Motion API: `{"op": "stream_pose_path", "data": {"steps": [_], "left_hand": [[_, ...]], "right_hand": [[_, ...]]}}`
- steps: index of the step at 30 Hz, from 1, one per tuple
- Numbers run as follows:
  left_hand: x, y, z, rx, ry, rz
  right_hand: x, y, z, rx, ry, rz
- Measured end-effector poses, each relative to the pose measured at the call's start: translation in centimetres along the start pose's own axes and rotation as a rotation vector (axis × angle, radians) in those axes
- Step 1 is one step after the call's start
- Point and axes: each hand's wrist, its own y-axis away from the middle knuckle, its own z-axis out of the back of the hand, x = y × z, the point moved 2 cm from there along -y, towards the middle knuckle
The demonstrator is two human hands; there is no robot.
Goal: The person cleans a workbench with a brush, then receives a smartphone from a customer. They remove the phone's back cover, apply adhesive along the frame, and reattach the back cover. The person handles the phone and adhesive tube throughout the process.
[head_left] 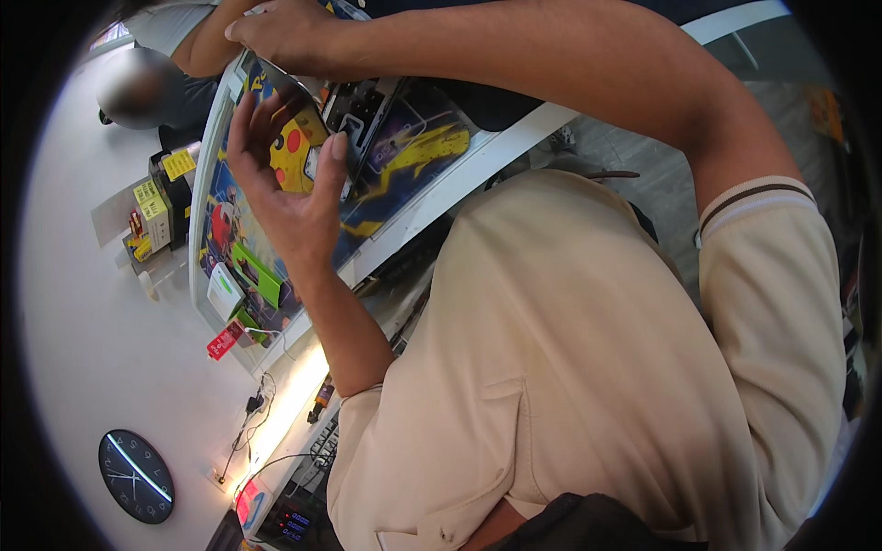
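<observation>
My left hand reaches over the printed work mat with thumb and fingers spread apart. Close to its thumb lies an opened phone-like device, dark, with its inner parts showing. A thin, dark, glossy panel stands tilted between my left fingers and the device; whether they touch it I cannot tell. My right hand is above the panel's upper end, its fingers bent closed. Whatever those fingers hold is hidden by the hand.
Another person's arm lies close beyond my right hand. Green holders, a white box and a red tag-like piece sit toward the mat's far end. A black clock hangs on the wall. Cables run beside the bright light.
</observation>
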Motion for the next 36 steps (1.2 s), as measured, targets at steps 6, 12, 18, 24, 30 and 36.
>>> {"op": "stream_pose_path", "data": {"steps": [6,12,18,24,30,36], "left_hand": [[-0.2,0.1,0.0,-0.010,-0.047,-0.005],[-0.2,0.0,0.0,-0.006,-0.036,-0.008],[-0.2,0.0,-0.1,-0.014,-0.052,-0.012],[-0.2,-0.3,-0.1,-0.005,-0.042,-0.026],[-0.3,-0.4,-0.2,-0.012,-0.055,-0.034],[-0.2,-0.5,-0.2,-0.011,-0.057,-0.048]], "right_hand": [[0.2,0.6,-0.2,0.009,-0.006,0.008],[-0.3,0.4,0.2,-0.004,0.049,0.048],[0.2,0.2,2.0,0.013,0.504,0.411],[1.9,-0.2,4.9,-0.173,0.610,0.663],[1.0,-1.1,6.3,0.085,-0.166,-0.101],[1.4,-0.5,6.4,0.115,0.185,0.160]]}}
